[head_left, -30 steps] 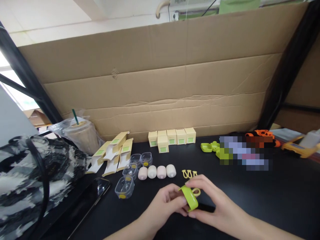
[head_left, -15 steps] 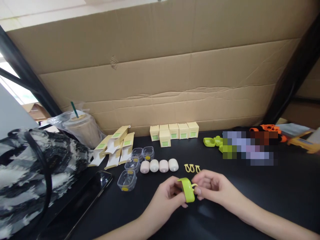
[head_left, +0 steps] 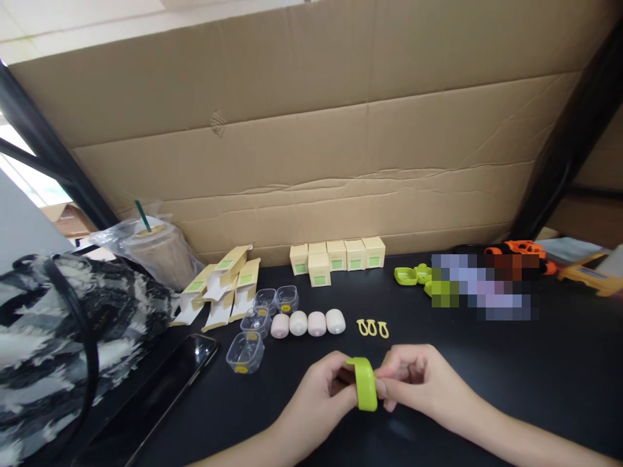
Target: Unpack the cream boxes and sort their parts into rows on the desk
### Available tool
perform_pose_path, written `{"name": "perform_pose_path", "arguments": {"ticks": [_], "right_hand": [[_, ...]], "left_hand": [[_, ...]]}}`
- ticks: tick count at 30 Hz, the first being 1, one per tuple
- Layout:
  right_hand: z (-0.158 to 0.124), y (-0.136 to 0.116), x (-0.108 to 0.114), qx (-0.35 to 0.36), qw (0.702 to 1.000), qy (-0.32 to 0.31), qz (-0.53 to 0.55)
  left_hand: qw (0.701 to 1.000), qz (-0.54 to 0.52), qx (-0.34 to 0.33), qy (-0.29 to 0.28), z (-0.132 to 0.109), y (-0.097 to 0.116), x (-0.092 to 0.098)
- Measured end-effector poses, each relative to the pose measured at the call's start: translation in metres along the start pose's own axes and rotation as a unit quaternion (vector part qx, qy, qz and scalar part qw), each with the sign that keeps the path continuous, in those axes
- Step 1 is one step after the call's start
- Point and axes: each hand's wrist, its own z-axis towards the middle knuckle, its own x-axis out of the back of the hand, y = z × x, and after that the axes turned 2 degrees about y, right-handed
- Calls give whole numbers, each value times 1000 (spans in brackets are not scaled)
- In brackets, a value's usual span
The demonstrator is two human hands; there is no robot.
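Observation:
A lime-green plastic case (head_left: 365, 384) stands on edge between both hands, low over the black table. My left hand (head_left: 324, 392) pinches its left side with curled fingers. My right hand (head_left: 418, 383) presses against its right side, fingers closed; a small yellow loop seen there earlier is hidden now. Just behind the hands lie three small yellow loops (head_left: 372, 327) on the table.
A row of pale pink-white capsules (head_left: 307, 323), several clear small cups (head_left: 253, 340), folded and flat cream boxes (head_left: 335, 256), more green cases (head_left: 411, 275), a phone (head_left: 165, 389), a patterned bag (head_left: 53, 350), an iced drink in a plastic bag (head_left: 158, 253), a cardboard wall (head_left: 311, 143).
The green case has turned from tilted to upright on edge between the hands. The yellow loop at my right fingertips is no longer visible. Both hands sit slightly lower in view.

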Motion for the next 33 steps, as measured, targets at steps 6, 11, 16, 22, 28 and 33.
{"name": "perform_pose_path", "arguments": {"ticks": [6, 11, 16, 22, 28, 33], "right_hand": [[-9, -8, 2, 191, 953, 27, -235], [-14, -15, 0, 377, 804, -4, -459], [-16, -21, 4, 434, 774, 23, -461], [-22, -35, 24, 410, 796, 89, -437], [-31, -40, 21, 282, 883, -30, -373], [-30, -21, 4, 234, 907, -109, -334]], "left_hand": [[1000, 10, -19, 3, 1, 2, 0], [997, 67, -45, 11, 3, 2, -1], [982, 140, -128, -4, 5, 14, 1], [957, 220, -187, 16, 14, 47, -1], [957, 238, -164, 18, 59, 70, 1], [936, 315, -149, -55, 96, 66, -6]]}}
